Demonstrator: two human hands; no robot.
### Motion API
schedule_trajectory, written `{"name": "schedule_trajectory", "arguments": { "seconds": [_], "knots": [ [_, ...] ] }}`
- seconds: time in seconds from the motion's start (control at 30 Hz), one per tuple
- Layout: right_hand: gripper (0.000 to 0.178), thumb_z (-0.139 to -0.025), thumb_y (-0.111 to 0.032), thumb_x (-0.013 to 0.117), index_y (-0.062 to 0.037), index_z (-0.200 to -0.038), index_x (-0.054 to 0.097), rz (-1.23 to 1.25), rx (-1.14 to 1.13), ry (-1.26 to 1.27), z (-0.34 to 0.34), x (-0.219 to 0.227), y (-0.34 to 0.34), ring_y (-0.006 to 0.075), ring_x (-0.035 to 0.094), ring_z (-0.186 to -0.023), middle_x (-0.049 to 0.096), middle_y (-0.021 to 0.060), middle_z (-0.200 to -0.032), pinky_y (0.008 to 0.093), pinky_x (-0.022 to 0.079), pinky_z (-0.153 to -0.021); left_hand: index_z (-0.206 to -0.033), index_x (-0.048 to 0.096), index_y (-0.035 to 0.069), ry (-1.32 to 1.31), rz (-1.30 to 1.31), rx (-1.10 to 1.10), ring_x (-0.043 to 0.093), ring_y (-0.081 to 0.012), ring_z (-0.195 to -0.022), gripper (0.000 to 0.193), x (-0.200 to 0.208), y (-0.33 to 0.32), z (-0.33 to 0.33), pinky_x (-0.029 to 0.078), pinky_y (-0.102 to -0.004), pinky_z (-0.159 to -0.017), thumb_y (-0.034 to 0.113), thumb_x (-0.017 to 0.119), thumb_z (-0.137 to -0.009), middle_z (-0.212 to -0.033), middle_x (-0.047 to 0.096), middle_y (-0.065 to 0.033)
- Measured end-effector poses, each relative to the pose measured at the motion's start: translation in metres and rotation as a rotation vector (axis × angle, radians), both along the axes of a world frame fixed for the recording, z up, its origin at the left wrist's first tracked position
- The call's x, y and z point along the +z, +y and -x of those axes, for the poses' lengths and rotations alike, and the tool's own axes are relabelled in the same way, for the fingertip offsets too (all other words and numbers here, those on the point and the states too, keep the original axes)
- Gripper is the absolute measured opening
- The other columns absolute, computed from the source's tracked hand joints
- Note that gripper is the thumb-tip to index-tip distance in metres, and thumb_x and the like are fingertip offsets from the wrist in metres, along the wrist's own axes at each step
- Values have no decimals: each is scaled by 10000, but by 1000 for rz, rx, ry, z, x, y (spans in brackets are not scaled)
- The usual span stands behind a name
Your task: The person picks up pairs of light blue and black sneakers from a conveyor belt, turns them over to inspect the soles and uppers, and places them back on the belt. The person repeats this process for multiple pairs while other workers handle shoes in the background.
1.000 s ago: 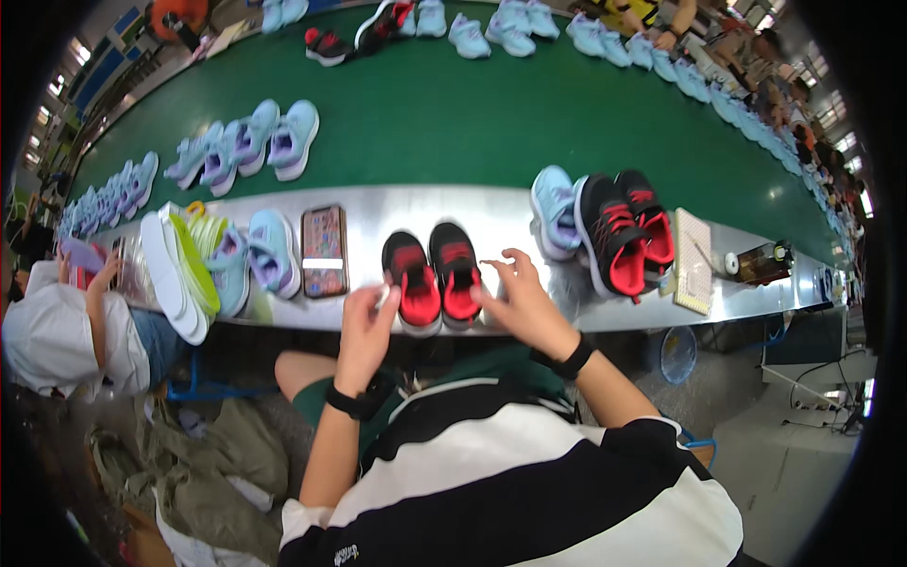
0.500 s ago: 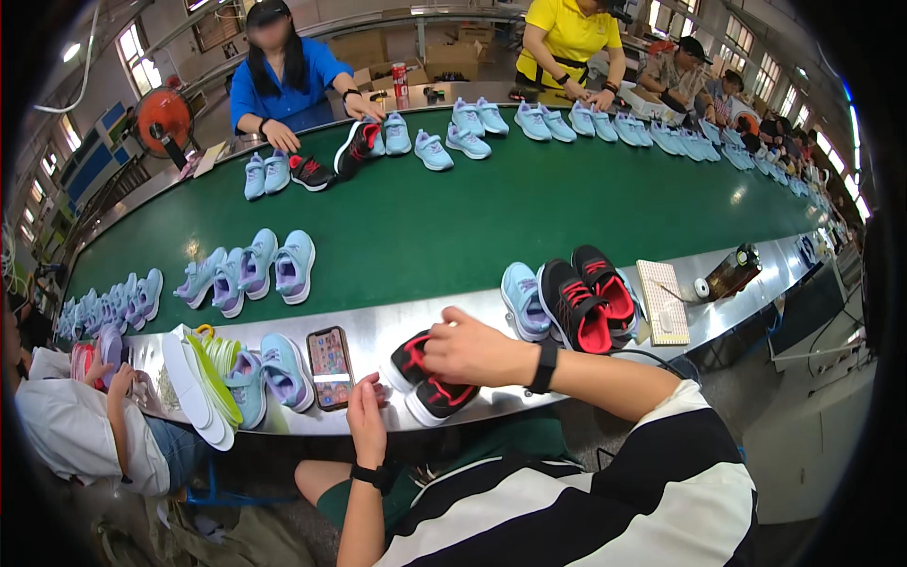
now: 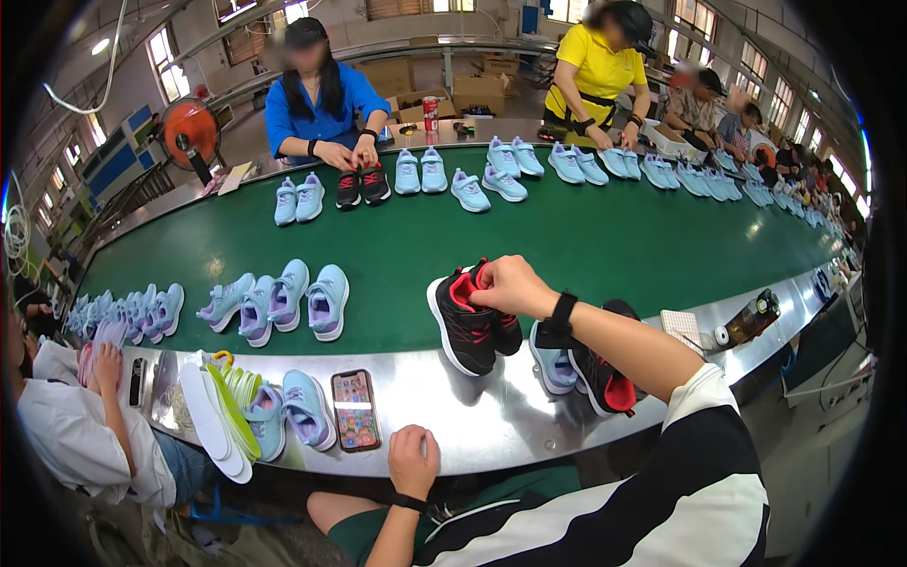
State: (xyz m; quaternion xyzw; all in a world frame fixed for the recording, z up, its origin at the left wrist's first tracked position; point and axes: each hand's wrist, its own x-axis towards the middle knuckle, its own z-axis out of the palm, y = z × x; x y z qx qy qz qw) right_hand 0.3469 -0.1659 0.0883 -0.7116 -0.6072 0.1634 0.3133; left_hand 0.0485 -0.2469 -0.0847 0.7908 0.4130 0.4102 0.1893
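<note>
My right hand [image 3: 515, 286] pinches the collars of a pair of black sneakers [image 3: 465, 326] with red lining and white soles. They are at the border of the green belt [image 3: 397, 241] and the metal ledge; whether they touch it I cannot tell. My left hand [image 3: 414, 455], fingers curled with nothing seen in them, is at the ledge's near edge, just right of a phone [image 3: 356, 410] with a lit screen. Under my right forearm, more black-and-red sneakers [image 3: 593, 378] stand beside a light blue sneaker [image 3: 556, 362], partly covered by the arm.
Light blue sneakers [image 3: 307, 408], green and white insoles [image 3: 215, 416] lie left of the phone. A pad [image 3: 680, 328] and dark bottle [image 3: 754, 317] stand right. Across the belt, a person in blue [image 3: 326, 104] handles black sneakers [image 3: 362, 186]; a person in yellow [image 3: 600, 71] handles blue ones.
My right hand has carried the black pair from the ledge forward to the belt's edge. My left hand has drawn back and curled. Across, the black shoes now stand side by side.
</note>
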Motion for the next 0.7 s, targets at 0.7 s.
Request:
{"name": "schedule_trajectory", "arguments": {
  "seconds": [0.7],
  "knots": [
    [441, -692, -426, 728, -27, -876, 691, -275, -291, -213, 78, 29, 278, 359, 703, -877, 716, 196, -915, 462, 559, -761, -867, 648, 36, -4, -26, 48, 616, -293, -832, 117, -8, 9, 14, 528, -378, -728, 28, 666, -752, -922, 634, -101]
  ]
}}
